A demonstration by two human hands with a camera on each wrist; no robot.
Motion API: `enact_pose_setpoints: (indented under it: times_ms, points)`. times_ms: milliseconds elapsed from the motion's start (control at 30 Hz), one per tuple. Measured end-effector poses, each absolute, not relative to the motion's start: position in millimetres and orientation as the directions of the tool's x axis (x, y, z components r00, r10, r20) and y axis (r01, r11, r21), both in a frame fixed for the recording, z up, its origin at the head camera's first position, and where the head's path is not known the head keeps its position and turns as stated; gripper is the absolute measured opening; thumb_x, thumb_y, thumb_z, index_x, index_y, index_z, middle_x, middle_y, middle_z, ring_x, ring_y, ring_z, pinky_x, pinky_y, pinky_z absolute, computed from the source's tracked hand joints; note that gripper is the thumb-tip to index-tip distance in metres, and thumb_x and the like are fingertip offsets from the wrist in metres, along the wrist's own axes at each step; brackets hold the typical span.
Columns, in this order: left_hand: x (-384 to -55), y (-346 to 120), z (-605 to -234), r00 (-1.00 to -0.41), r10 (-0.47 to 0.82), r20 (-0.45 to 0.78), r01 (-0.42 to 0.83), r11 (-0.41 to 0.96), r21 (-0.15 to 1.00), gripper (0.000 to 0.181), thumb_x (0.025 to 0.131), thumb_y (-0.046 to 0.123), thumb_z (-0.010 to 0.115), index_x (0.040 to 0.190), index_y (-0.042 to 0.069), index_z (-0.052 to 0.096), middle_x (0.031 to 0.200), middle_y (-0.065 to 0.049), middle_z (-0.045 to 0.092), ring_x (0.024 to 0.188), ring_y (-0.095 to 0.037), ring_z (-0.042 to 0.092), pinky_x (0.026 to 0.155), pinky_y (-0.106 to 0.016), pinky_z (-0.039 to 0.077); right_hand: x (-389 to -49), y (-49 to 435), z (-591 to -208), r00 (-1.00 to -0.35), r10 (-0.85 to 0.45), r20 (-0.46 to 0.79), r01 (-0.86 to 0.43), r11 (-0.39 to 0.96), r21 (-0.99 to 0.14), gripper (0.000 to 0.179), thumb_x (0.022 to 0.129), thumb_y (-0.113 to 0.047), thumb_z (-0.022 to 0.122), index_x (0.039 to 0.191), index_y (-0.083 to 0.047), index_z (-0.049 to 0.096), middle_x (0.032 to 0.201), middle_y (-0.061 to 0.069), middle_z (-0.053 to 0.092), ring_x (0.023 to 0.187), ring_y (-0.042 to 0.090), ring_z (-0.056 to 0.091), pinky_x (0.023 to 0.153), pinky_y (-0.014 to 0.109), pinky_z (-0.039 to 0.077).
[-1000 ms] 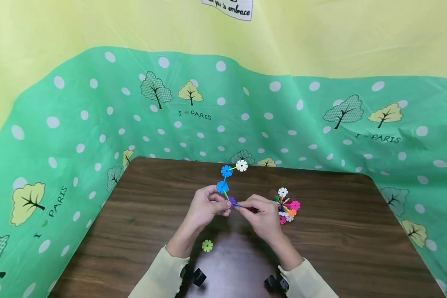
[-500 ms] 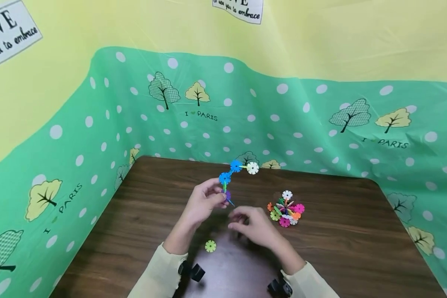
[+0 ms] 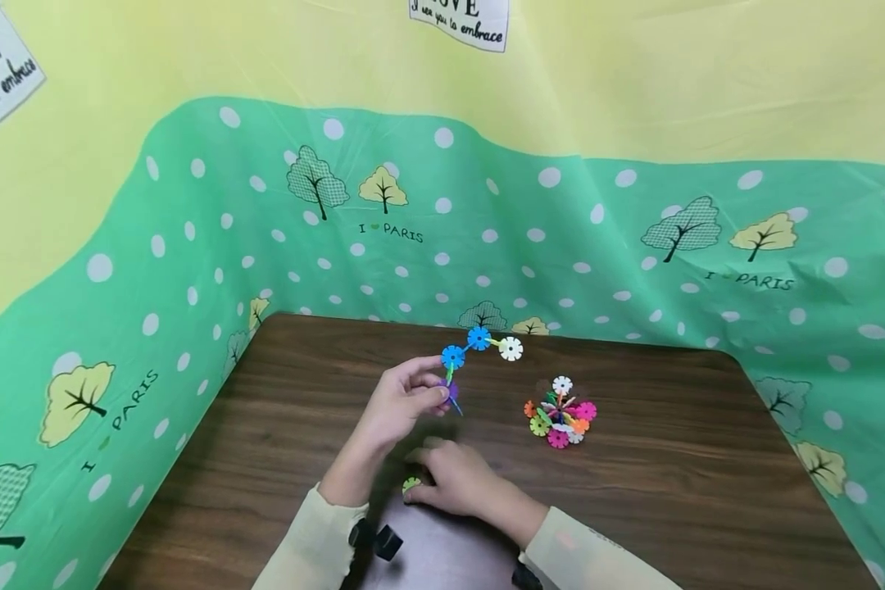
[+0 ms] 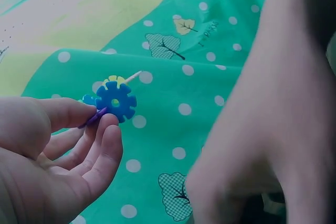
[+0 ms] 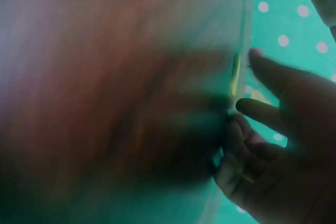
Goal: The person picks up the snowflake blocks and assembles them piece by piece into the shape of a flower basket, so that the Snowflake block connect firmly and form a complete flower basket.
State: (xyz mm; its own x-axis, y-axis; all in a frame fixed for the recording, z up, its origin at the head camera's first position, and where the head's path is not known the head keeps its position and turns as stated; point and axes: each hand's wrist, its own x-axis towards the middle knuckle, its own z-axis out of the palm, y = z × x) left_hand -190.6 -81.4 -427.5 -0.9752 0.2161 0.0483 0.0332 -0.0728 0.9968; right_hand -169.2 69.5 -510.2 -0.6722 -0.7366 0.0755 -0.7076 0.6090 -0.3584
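My left hand (image 3: 398, 406) pinches a purple notched disc (image 3: 452, 388) between thumb and fingers. That disc belongs to a raised chain of snowflake discs, including two blue discs (image 3: 453, 356) and a white disc (image 3: 511, 348) at the far end. A blue disc (image 4: 115, 102) faces the camera in the left wrist view. Below, my right hand (image 3: 453, 479) reaches over a loose light green disc (image 3: 410, 484) lying on the table. In the right wrist view this green disc (image 5: 235, 74) stands edge-on near the spread fingers; contact is unclear.
A cluster of joined multicoloured discs (image 3: 560, 414) sits on the brown wooden table (image 3: 671, 467), right of the hands. Behind the table hangs a green and yellow printed cloth (image 3: 546, 205). Each wrist wears a black device.
The right hand has let go of the chain's lower end and moved down and left to the loose green disc. Held in the left hand, the chain has swung rightward at its top.
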Motion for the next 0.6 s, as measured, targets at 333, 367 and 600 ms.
enact_pose_setpoints:
  times_ms: [333, 367, 600]
  points:
    - [-189.3, -83.2, -429.0, -0.976, 0.213, 0.055, 0.041, -0.071, 0.997, 0.047, 0.094, -0.005, 0.067, 0.139, -0.005, 0.057, 0.099, -0.019, 0.072, 0.076, -0.017, 0.071, 0.074, -0.032, 0.063, -174.5, 73.5, -499.4, -0.663, -0.747, 0.05, -0.66, 0.552, -0.509, 0.022, 0.078, -0.027, 0.088, 0.083, -0.02, 0.067, 0.077, -0.013, 0.059, 0.071, 0.0, 0.053, 0.065, 0.02, 0.047]
    - [-189.4, -83.1, -428.8, -0.976, 0.21, 0.059, 0.043, -0.077, 0.996, 0.046, 0.094, -0.005, 0.067, 0.139, -0.005, 0.057, 0.099, -0.019, 0.072, 0.076, -0.017, 0.071, 0.074, -0.032, 0.063, -176.1, 76.2, -496.7, -0.671, -0.739, 0.059, -0.64, 0.537, -0.55, 0.02, 0.08, -0.024, 0.087, 0.083, -0.019, 0.068, 0.075, -0.013, 0.06, 0.069, -0.002, 0.053, 0.064, 0.019, 0.048]
    - [-189.0, -82.0, -425.5, -0.982, 0.145, 0.125, 0.105, -0.138, 0.985, 0.044, 0.094, -0.007, 0.067, 0.136, -0.006, 0.057, 0.1, -0.023, 0.07, 0.076, -0.015, 0.071, 0.075, -0.031, 0.063, -190.8, 107.6, -470.8, -0.796, -0.556, 0.237, -0.504, 0.394, -0.769, 0.005, 0.091, -0.015, 0.079, 0.095, -0.013, 0.077, 0.087, -0.008, 0.073, 0.074, 0.003, 0.064, 0.067, 0.023, 0.056]
